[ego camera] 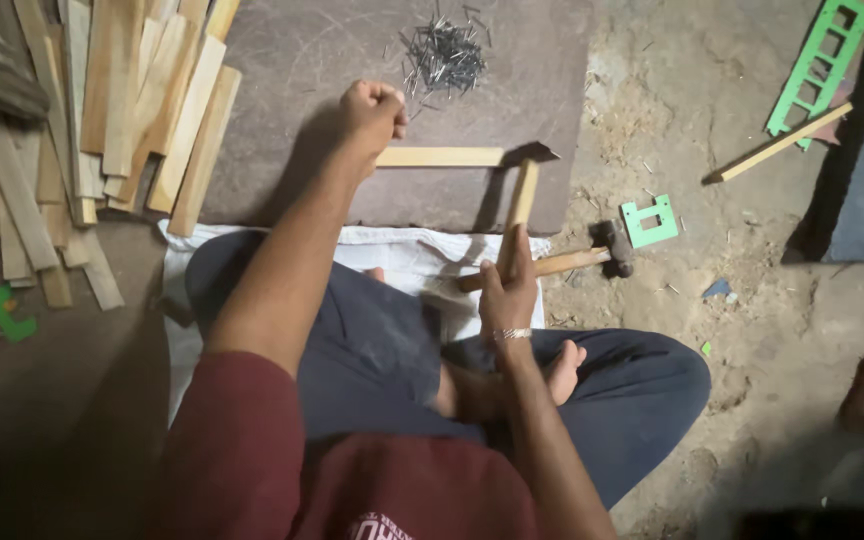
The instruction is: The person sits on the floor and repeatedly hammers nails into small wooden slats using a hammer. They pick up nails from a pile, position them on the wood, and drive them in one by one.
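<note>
Head view: left hand sits fisted at the left end of a flat wooden strip; nails lie at its 1 o'clock. Right hand grips an upright strip, with a hammer at its 2 o'clock

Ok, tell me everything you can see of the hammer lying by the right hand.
The hammer lies flat on the ground at the right edge of the white cloth. It has a pale, rounded wooden handle and a dark, worn-looking metal head that rests on the sandy floor beside a small green plastic piece. The handle runs back under the right hand, which holds an upright wooden strip; whether that hand touches the handle cannot be told.
</note>
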